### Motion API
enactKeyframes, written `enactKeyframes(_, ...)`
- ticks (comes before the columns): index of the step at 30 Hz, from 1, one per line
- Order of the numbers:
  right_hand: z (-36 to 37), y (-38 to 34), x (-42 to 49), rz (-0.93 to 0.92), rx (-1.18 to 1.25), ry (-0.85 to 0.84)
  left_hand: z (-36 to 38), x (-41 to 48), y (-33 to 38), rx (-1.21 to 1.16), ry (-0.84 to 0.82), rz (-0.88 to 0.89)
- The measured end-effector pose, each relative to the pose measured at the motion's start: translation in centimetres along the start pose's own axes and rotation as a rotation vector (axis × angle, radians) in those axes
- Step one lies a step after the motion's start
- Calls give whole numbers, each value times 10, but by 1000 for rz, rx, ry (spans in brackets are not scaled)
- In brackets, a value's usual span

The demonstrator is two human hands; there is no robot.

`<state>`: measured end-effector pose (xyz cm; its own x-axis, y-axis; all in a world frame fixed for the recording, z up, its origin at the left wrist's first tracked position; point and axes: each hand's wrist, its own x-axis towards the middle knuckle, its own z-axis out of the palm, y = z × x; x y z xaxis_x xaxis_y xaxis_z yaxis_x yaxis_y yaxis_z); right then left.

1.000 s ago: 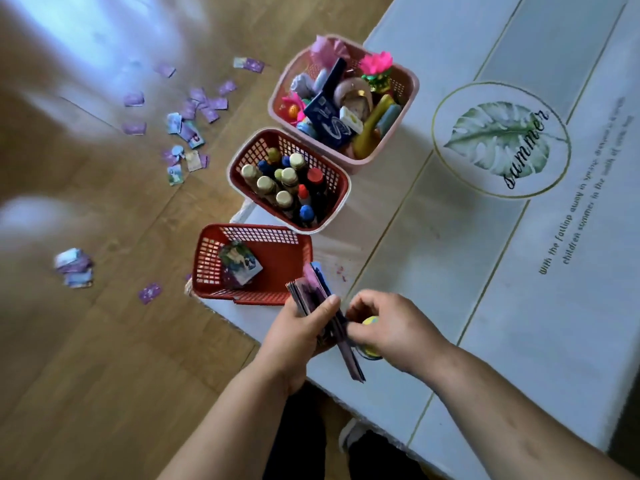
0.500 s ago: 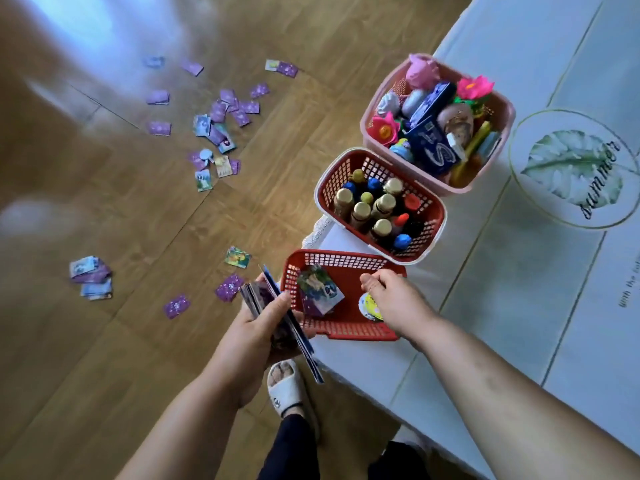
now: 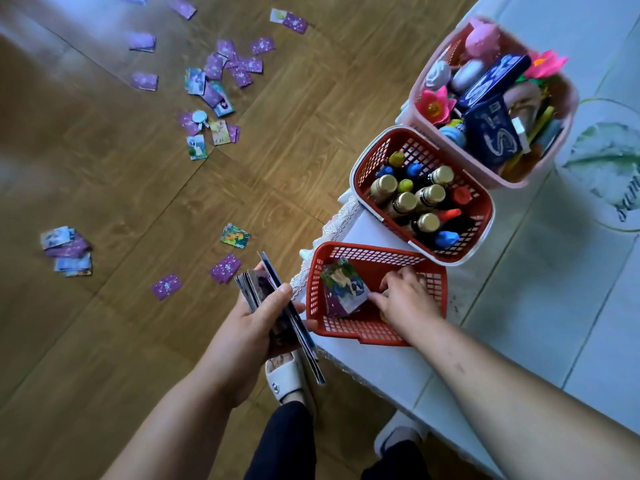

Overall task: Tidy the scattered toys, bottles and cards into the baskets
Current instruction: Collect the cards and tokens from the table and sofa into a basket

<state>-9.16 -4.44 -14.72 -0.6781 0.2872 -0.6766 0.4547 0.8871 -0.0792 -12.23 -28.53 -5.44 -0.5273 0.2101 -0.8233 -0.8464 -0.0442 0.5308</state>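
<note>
- Head view: the left hand (image 3: 256, 322) grips a stack (image 3: 277, 306) of cards. The thumb lies across the top face and the fingers curl beneath. The stack is slightly fanned, with dark and blue edges.
- The right hand (image 3: 407, 303) reaches into the low basket (image 3: 363, 336) with its fingers bent downward. One fingertip touches a small pile (image 3: 344, 289) of picture cards, which leans toward the basket wall nearest the left hand. I cannot tell whether this hand holds anything.
- The low basket is red mesh. It sits on the table (image 3: 519, 323) corner, just beside the gripped stack.
- Just beyond the right hand stands the mid basket (image 3: 367, 168), red with a white rim.
- Upright bottles (image 3: 431, 194) fill it: five gold caps, three blue, two yellow, two red.
- Beyond that is the pink basket (image 3: 420, 95), heaped with toys: two pink flowers (image 3: 434, 105) and two dark-blue boxes (image 3: 491, 133). The rest are too jumbled to count.
- That makes three baskets, in a row leading away from the right hand.
- On the floor (image 3: 104, 168) just beyond the left hand lie three single cards (image 3: 225, 268). One is picture-up and two show purple backs.
- Well apart, out past the back of the left hand, sits one small heap (image 3: 67, 251) of cards.
- Far beyond the left hand is a scatter (image 3: 214, 91) of purple and picture cards, too blurred to count.
- One white slipper (image 3: 287, 379) shows below the gripped stack.
</note>
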Motion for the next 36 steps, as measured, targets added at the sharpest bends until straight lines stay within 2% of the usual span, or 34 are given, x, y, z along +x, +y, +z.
enactKeyframes(5, -7, -5, -11, -54, -105, 150, -4, 2, 2, 10, -22, -3)
enactKeyframes(7, -14, -16, -15, -69, 13, 181, -6, 3, 2, 12, -17, 9)
enactKeyframes(10, -22, -41, -17, -4, 202, 51, -8, 4, 3, 5, -11, 13)
enactKeyframes(13, -24, -58, -16, 76, 179, -55, -7, 5, 1, -7, 13, 19)
enactKeyframes(19, -15, -68, -17, 204, 192, -148, -7, 8, -6, -9, 43, 21)
enactKeyframes(26, -4, -55, -11, 177, 432, -243, -5, 10, -12, 1, 41, 48)
enactKeyframes(28, -11, -50, -17, 139, 438, -211, -4, 9, -12, 23, 30, 73)
enactKeyframes(30, -28, -50, -31, 28, 637, -182, -2, 9, -12, 47, 29, 108)
enactKeyframes(32, -54, -52, -54, -158, 991, -376, 0, 10, -11, 44, 57, 160)
enactKeyframes(33, -66, -53, -66, -245, 1062, -521, 1, 12, -10, 36, 76, 185)
enactKeyframes(34, -75, -55, -78, -326, 1013, -634, 4, 11, -9, 33, 91, 205)
enactKeyframes(35, -80, -58, -87, -393, 896, -675, 7, 12, -8, 32, 102, 221)
enactKeyframes(36, -82, -61, -95, -441, 764, -637, 10, 11, -7, 31, 109, 234)
